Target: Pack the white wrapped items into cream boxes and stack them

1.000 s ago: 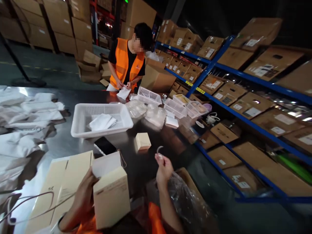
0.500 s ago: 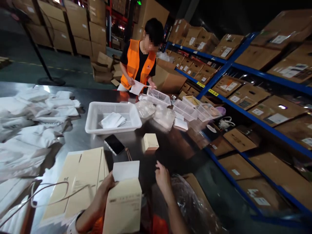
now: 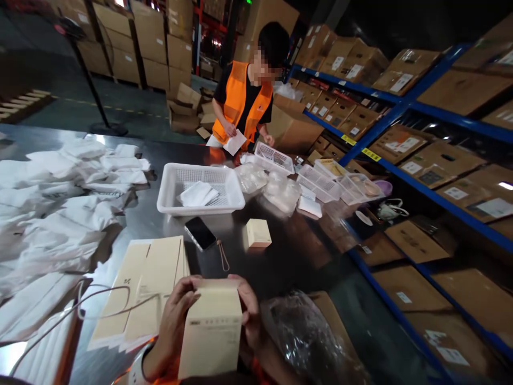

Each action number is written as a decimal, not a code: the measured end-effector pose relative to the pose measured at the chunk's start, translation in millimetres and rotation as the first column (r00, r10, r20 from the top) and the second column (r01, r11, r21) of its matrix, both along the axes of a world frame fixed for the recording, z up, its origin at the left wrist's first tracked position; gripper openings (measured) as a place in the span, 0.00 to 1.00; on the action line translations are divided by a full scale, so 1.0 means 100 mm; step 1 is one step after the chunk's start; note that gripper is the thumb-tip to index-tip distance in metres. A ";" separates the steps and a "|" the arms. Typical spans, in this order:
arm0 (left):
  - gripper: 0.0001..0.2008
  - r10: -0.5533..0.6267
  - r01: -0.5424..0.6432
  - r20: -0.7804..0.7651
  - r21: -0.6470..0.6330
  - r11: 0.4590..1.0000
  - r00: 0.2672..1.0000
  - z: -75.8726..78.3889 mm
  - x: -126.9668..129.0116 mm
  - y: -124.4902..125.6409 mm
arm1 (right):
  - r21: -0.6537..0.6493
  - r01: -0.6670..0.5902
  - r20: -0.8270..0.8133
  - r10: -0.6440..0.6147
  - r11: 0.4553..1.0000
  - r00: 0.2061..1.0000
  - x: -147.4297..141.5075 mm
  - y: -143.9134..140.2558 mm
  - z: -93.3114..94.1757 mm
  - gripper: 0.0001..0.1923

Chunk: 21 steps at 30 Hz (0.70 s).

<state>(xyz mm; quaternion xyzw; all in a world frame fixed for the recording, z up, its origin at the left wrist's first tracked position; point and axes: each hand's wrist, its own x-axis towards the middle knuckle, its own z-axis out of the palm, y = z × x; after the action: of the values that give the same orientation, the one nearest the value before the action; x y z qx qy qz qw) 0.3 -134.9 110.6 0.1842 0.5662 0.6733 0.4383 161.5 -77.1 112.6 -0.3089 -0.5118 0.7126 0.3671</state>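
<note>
Close to me, between both hands, is a cream carton (image 3: 211, 337) with small printed text and its end flap folded over at the top. My left hand (image 3: 175, 313) grips its left side, fingers curled at the flap edge. Around the upper right corner, my right hand (image 3: 250, 313) is closed on the same carton. Beside my left hand lies a stack of flat cream cartons (image 3: 142, 289). Beyond the carton, a small closed cream box (image 3: 258, 233) sits on the dark metal table (image 3: 236, 263), right of a phone (image 3: 200, 233) with a strap.
White cloth bags (image 3: 76, 203) pile up at the left. A white basket (image 3: 200, 209) holds folded white pieces. Clear plastic (image 3: 308, 337) and cardboard lie at my right. Across the table a co-worker (image 3: 240, 101) in an orange vest holds a white sheet. Blue shelves (image 3: 385, 120) carry cartons.
My right hand has come left from beside the carton and taken hold of its upper right side. The raised white flap is now folded down. The view has shifted somewhat left.
</note>
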 end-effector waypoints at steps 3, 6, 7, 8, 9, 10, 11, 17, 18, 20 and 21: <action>0.27 -0.087 0.121 -0.181 0.183 0.976 0.980 -0.05 -0.05 -0.04 | 0.319 0.014 0.058 -0.034 0.948 0.998 0.00 -0.02 -0.06 0.28; 0.18 -0.147 0.244 -0.355 0.245 0.939 0.923 -0.11 -0.11 -0.07 | 0.471 0.052 0.041 -0.080 0.881 0.996 -0.05 -0.02 0.00 0.19; 0.15 -0.154 0.265 -0.383 0.257 0.929 0.911 -0.12 -0.12 -0.07 | 0.499 0.048 0.038 -0.077 0.865 0.996 -0.06 -0.02 0.03 0.17; 0.13 -0.149 0.272 -0.400 0.272 0.923 0.905 -0.13 -0.13 -0.07 | 0.519 0.039 0.042 -0.071 0.854 0.997 -0.07 -0.02 0.06 0.15; 0.12 -0.134 0.272 -0.415 0.294 0.916 0.900 -0.13 -0.13 -0.07 | 0.532 0.030 0.049 -0.066 0.846 0.997 -0.07 -0.02 0.09 0.14; 0.12 -0.115 0.269 -0.428 0.319 0.909 0.896 -0.12 -0.13 -0.07 | 0.540 0.025 0.054 -0.065 0.841 0.996 -0.07 -0.01 0.12 0.13; 0.11 -0.097 0.266 -0.438 0.343 0.901 0.894 -0.11 -0.13 -0.07 | 0.546 0.028 0.055 -0.069 0.838 0.996 -0.07 -0.01 0.14 0.12; 0.13 -0.082 0.279 -0.474 0.362 0.889 0.877 0.00 -0.12 -0.04 | 0.547 0.052 0.039 -0.087 0.835 0.995 -0.07 0.00 0.11 0.13; 0.13 -0.081 0.284 -0.482 0.365 0.886 0.872 0.01 -0.12 -0.03 | 0.553 0.055 0.043 -0.094 0.831 0.995 -0.07 0.01 0.09 0.14; 0.14 -0.080 0.302 -0.504 0.376 0.876 0.860 0.02 -0.13 -0.02 | 0.571 0.067 0.048 -0.115 0.818 0.992 -0.09 0.03 0.05 0.15; 0.13 -0.071 0.310 -0.517 0.394 0.865 0.853 0.02 -0.14 -0.01 | 0.590 0.073 0.040 -0.119 0.804 0.992 -0.10 0.04 0.03 0.15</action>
<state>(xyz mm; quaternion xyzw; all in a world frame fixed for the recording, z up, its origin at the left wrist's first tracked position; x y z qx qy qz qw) -13.6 -136.3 112.4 0.5031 0.4586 0.6719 0.2916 151.6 -73.3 115.7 -0.2325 -0.7040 0.4880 0.4606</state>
